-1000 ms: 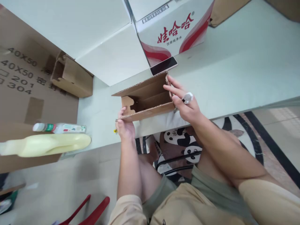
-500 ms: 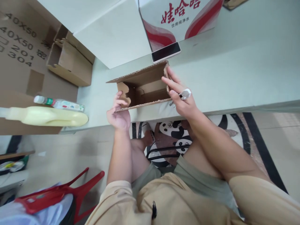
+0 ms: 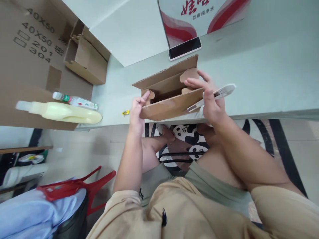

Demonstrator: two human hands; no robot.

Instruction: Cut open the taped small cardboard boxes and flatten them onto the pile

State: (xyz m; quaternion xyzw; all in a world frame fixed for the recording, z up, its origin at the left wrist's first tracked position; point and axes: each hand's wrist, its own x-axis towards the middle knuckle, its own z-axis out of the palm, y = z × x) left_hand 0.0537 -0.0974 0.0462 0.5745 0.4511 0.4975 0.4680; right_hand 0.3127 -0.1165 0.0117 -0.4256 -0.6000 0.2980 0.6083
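A small brown cardboard box [image 3: 171,106], half folded with its top open, rests at the near edge of the pale table [image 3: 261,73]. My left hand [image 3: 136,111] grips its left end, fingers curled over the side flap. My right hand [image 3: 211,99] holds the right end, fingers pressing a flap inward, and a flat white tool [image 3: 219,93] is caught between fingers and palm, sticking out to the right.
A phone [image 3: 184,48] lies face up behind the box, before a red-and-white printed carton [image 3: 199,16]. Another folded brown box [image 3: 86,56], a pale yellow jug [image 3: 62,112] and a water bottle [image 3: 74,100] lie left. A red chair [image 3: 74,187] stands below.
The box has tilted and shifted right. My right hand turned, so the white tool now sticks out sideways, and its fingers fold a flap in. My left hand slid up the left end.
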